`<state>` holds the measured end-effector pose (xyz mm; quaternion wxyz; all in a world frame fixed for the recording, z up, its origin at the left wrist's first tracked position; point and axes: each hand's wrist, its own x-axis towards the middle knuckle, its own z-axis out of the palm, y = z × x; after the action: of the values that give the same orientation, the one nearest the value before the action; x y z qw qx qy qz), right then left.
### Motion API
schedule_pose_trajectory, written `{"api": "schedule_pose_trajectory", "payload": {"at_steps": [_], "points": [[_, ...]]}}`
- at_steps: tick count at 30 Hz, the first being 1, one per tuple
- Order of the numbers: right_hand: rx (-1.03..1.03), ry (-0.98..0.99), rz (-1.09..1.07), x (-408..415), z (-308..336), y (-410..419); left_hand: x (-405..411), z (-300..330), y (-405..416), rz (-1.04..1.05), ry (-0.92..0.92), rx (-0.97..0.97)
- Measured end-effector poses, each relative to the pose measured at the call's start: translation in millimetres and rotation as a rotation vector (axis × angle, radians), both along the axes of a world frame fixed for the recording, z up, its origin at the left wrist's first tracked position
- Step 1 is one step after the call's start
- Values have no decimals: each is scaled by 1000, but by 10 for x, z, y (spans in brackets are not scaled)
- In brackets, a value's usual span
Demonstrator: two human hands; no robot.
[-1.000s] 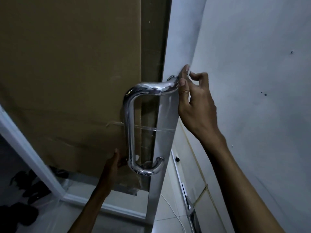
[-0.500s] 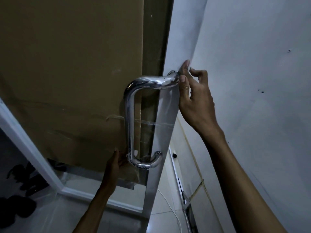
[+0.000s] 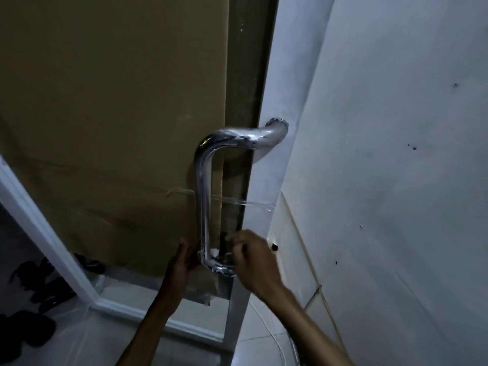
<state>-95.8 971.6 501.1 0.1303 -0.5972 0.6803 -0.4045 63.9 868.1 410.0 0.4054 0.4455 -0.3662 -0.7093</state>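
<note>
Now | one handle (image 3: 203,202) sitting on door stile (image 3: 261,175) | two hands at its lower end | left hand (image 3: 182,262) touching cardboard (image 3: 105,128), fingers straight | right hand (image 3: 254,260) curling, grasp blurred, cannot tell | one tape strip (image 3: 245,203) crossing behind.

Chrome handle (image 3: 203,196), brown cardboard (image 3: 113,114)

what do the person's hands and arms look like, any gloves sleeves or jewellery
The left hand and right hand are bare: no gloves, and no ring, watch or band shows in the dim light. The left forearm and right forearm are uncovered down to the frame's edge, with no sleeve in sight. No markings can be made out.
</note>
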Motion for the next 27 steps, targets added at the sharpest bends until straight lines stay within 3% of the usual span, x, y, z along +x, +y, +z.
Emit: {"api": "schedule_pose_trajectory", "payload": {"at_steps": [3,9,13,19,24,27], "points": [[161,138,112,72,-157,-192,-6,4,13,14,-20,-35],[436,62,191,88,-321,-504,100,30,48,25,-48,-107],[436,-19,200,29,-369,-571,194,164,67,-73,-187,-291],[372,14,167,-24,-334,-562,285,374,97,-75,-278,-577],[315,232,121,-131,-258,-446,150,537,112,-9,-318,-582],[336,205,178,-115,-128,-479,112,563,110,47,-316,-567]]}}
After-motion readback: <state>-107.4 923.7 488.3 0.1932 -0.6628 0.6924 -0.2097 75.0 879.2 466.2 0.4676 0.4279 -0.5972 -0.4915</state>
